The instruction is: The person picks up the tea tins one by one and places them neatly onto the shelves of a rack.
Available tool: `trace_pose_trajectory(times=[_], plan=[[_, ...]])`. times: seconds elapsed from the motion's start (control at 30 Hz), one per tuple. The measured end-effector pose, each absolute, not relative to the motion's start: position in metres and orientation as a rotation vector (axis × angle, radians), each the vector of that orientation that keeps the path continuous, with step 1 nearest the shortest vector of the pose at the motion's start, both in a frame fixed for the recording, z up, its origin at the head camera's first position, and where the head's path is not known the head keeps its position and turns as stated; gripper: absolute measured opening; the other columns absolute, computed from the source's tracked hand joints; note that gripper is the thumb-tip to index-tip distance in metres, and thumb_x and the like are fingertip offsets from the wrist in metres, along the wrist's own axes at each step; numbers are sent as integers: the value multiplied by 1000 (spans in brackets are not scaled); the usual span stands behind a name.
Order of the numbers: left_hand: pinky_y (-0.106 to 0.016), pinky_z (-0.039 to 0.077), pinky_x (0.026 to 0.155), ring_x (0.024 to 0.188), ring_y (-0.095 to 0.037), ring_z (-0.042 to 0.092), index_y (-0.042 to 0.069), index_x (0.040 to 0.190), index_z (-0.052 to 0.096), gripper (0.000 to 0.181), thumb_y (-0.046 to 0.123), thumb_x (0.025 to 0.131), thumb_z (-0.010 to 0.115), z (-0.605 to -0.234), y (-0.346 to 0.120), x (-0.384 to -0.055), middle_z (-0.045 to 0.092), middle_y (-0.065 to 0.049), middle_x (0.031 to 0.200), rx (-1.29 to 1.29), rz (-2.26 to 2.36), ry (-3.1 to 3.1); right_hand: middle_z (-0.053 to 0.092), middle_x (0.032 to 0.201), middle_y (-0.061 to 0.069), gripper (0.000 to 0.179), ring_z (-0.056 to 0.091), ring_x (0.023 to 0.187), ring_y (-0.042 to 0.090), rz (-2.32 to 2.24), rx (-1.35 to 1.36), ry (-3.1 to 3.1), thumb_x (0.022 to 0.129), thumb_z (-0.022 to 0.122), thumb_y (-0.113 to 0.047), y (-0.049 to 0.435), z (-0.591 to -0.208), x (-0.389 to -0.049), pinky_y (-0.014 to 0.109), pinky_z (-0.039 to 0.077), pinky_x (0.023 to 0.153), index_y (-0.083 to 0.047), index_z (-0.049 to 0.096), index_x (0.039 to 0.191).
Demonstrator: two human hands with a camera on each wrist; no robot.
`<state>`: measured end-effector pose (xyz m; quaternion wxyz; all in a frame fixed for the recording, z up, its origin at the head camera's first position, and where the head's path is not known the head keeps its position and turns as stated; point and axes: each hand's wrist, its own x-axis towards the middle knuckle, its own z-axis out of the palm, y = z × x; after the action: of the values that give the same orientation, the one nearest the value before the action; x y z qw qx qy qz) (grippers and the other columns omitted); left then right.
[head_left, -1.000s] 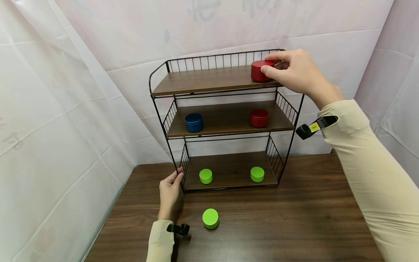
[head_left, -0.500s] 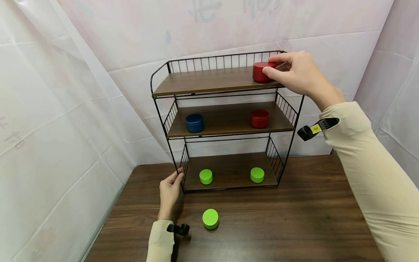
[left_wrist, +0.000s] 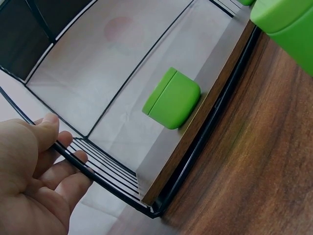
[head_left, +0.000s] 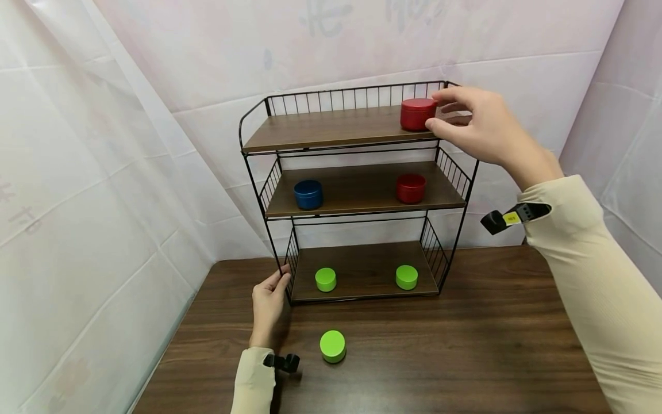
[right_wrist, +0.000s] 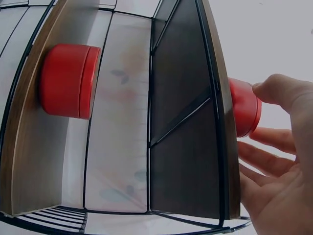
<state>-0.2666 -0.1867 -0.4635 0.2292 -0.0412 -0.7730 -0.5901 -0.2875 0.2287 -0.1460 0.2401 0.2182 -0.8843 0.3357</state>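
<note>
My left hand (head_left: 269, 305) pinches the black metal post at the lower left side of a three-tier shelf rack (head_left: 338, 204). In the left wrist view its thumb and curled fingers (left_wrist: 73, 183) go round the thin wire frame. On the top tier, at the right end, stands a round red tin (head_left: 416, 115). My right hand (head_left: 478, 123) is at the tin's right side with fingers spread, thumb and index fingertips right at its edge. The right wrist view shows the thumb (right_wrist: 274, 90) near the lid of that tin (right_wrist: 244, 107), which stands on the shelf board.
A blue tin (head_left: 308, 195) and another red tin (head_left: 411, 188) stand on the middle tier. Two green tins, left (head_left: 326, 279) and right (head_left: 406, 277), sit on the bottom tier. A third green tin (head_left: 333, 346) lies in front on the wooden table (head_left: 439, 356). White cloth (head_left: 129, 144) hangs behind.
My right hand has loosened from the top red tin and slid to the right, showing more of the tin. The left hand stays on the rack post.
</note>
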Motion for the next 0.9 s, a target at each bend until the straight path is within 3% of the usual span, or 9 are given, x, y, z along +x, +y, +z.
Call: trace_pose_trajectory(times=[0.13, 0.3, 0.53, 0.77, 0.9], plan=[[-5, 47, 86, 121, -36, 66, -3, 124, 73, 26, 3, 99, 67, -464, -187, -266, 71, -23, 125, -107, -1623, -2127, 53, 152, 12, 55, 51, 140, 32, 916, 618, -2404, 100, 67, -27, 232, -152, -277, 35, 46, 111, -8, 53, 149], [-5, 47, 87, 122, -35, 65, -3, 124, 73, 26, 3, 100, 66, -464, -187, -266, 71, -23, 125, -113, -1620, -2131, 52, 154, 9, 55, 45, 146, 22, 896, 633, -2325, 99, 68, -22, 237, -163, -258, 24, 44, 111, -12, 53, 151], [-7, 49, 88, 121, -31, 66, -2, 124, 74, 26, 5, 100, 67, -461, -187, -264, 72, -20, 124, -114, -1616, -2149, 59, 146, 10, 54, 52, 136, 6, 918, 667, -2167, 93, 74, -7, 236, -190, -232, 15, 46, 105, -11, 59, 146], [-9, 50, 89, 120, -30, 66, -1, 123, 74, 25, 5, 99, 68, -462, -187, -264, 72, -19, 124, -121, -1623, -2140, 65, 137, 17, 66, 54, 129, -4, 868, 768, -1996, 77, 79, 17, 234, -230, -219, 14, 46, 103, -1, 63, 138], [-8, 49, 89, 121, -31, 66, -2, 123, 74, 25, 4, 99, 67, -464, -188, -264, 72, -19, 124, -128, -1627, -2135, 65, 137, 19, 63, 56, 126, -2, 839, 811, -1954, 77, 79, 10, 230, -261, -214, 14, 45, 105, 1, 63, 137]])
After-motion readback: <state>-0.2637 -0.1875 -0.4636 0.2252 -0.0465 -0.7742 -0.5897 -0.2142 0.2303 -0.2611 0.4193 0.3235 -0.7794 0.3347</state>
